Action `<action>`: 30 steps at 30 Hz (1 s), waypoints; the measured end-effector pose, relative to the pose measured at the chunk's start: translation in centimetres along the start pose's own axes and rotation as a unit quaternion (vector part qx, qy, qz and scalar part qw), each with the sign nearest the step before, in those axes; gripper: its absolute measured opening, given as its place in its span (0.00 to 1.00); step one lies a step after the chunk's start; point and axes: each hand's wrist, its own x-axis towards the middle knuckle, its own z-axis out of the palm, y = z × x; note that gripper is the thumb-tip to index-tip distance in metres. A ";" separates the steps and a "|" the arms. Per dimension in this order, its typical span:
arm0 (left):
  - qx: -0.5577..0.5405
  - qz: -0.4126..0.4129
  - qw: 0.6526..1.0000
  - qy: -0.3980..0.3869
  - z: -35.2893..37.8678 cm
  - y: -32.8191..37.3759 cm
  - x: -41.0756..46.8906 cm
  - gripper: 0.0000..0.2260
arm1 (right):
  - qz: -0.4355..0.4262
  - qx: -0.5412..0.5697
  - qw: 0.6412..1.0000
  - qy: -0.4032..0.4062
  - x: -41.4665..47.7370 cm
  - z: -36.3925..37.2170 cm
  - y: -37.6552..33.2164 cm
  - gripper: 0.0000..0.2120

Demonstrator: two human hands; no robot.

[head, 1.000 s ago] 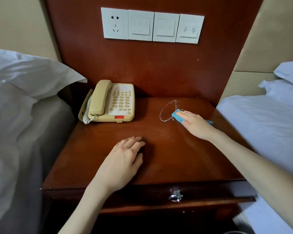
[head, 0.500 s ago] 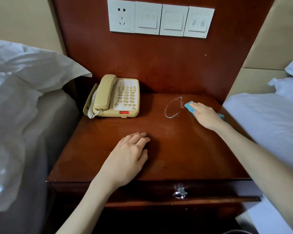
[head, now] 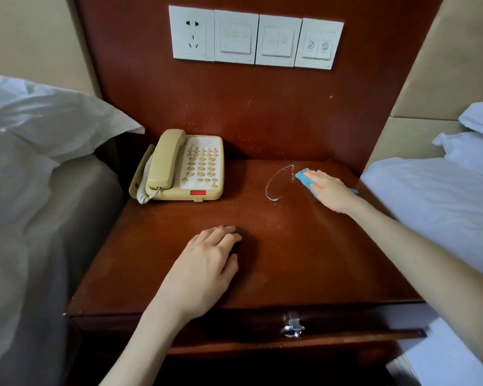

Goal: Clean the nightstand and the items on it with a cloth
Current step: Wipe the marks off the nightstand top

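A brown nightstand stands between two white beds, with a yellow phone at the upper left of its counter. The right hand lies flat with straight fingers and presses the blue cloth onto the counter at the middle right of the frame, beside a shiny wet ring. The left hand rests flat and holds nothing. If the cloth slides too far left, it could smear the water or bump the phone and get it wet.

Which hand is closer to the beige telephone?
Left. The left hand rests in front of the beige plastic corded telephone; the right hand presses a blue cloth farther off to its right.
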 end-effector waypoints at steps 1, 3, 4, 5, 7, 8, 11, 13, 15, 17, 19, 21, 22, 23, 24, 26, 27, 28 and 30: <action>-0.002 -0.001 1.000 0.003 0.0 0.0 0.1 0.17 | 0.016 -0.002 1.000 0.006 0.9 0.2 -0.5 0.22; -0.007 0.000 1.000 0.004 -0.1 0.1 0.1 0.17 | 0.014 -0.003 1.000 0.009 2.0 0.6 -2.0 0.22; -0.009 0.002 1.000 0.003 -0.2 0.1 0.1 0.17 | -0.002 -0.002 1.000 0.006 2.2 0.9 -2.8 0.22; -0.010 0.004 1.000 0.001 -0.2 0.0 0.1 0.18 | -0.025 0.001 1.000 -0.001 2.1 1.1 -3.5 0.22; -0.014 0.006 1.000 0.000 -0.3 -0.2 0.0 0.18 | -0.082 0.009 0.996 -0.018 1.3 1.5 -4.2 0.22; -0.019 0.007 1.000 -0.001 -0.3 -0.2 0.0 0.18 | -0.113 0.016 0.993 -0.027 0.7 1.6 -4.3 0.22; -0.026 0.008 1.000 -0.001 -0.4 -0.2 0.1 0.18 | -0.172 0.033 0.984 -0.040 -0.9 1.9 -3.1 0.21; -0.024 0.009 1.000 0.001 -0.4 -0.2 0.1 0.18 | -0.162 0.025 0.986 -0.030 -0.5 1.6 -1.9 0.21; -0.018 0.008 1.000 0.004 -0.4 -0.1 0.0 0.18 | -0.109 0.006 0.994 -0.011 0.9 1.3 -0.7 0.22; -0.015 0.005 1.000 0.008 -0.4 0.0 0.1 0.18 | -0.047 -0.006 0.999 0.003 2.8 1.1 0.0 0.22; -0.013 0.001 1.000 0.012 -0.3 0.1 0.2 0.18 | 0.030 -0.007 0.999 0.018 4.7 0.9 -0.1 0.23; -0.010 0.001 1.000 0.013 -0.3 0.2 0.2 0.18 | 0.088 -0.007 0.996 0.032 6.4 1.0 -1.3 0.24; -0.010 0.001 1.000 0.014 -0.3 0.1 0.2 0.18 | 0.091 -0.007 0.995 0.032 7.0 1.1 -2.2 0.25; -0.011 0.002 1.000 0.013 -0.2 0.1 0.2 0.18 | 0.077 -0.006 0.997 0.026 7.4 1.4 -3.2 0.25; -0.012 0.002 1.000 0.012 -0.2 0.0 0.2 0.18 | 0.053 -0.003 0.998 0.016 7.7 1.6 -4.1 0.25; -0.013 0.003 1.000 0.011 -0.3 -0.1 0.2 0.18 | 0.002 0.015 1.000 0.000 7.7 2.0 -5.2 0.23; -0.015 0.003 1.000 0.012 -0.3 -0.1 0.3 0.17 | -0.026 0.029 0.999 -0.010 7.3 2.0 -5.4 0.22; -0.016 0.004 1.000 0.013 -0.3 -0.2 0.3 0.17 | -0.057 0.046 0.997 -0.020 6.6 2.0 -5.3 0.22; -0.018 0.007 1.000 0.010 -0.2 -0.2 0.2 0.17 | -0.117 0.076 0.989 -0.043 4.9 2.0 -4.7 0.21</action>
